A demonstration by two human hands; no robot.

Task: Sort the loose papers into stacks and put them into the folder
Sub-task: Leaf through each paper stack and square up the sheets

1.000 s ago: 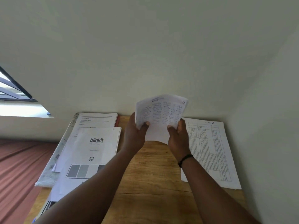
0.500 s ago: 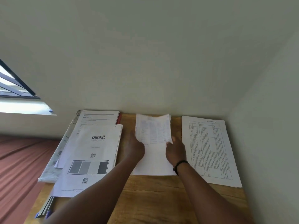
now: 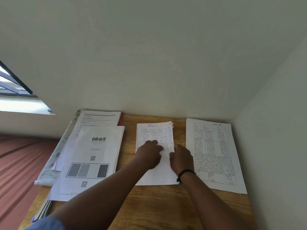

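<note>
Hands flatten handwritten notes on wooden table [image 3: 166, 205]

Left hand [image 3: 150, 155] and right hand [image 3: 181, 159] press, fingers outstretched, on the white handwritten paper stack [image 3: 154, 130]; a red folder edge [image 3: 121, 118] shows beneath printed sheets.

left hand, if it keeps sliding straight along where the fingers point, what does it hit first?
Nothing before the wall, probably. The left hand lies on the handwritten sheet, fingers pointing away; beyond the sheet's far edge shows bare wooden table, then the wall. Depth is unclear.
</note>
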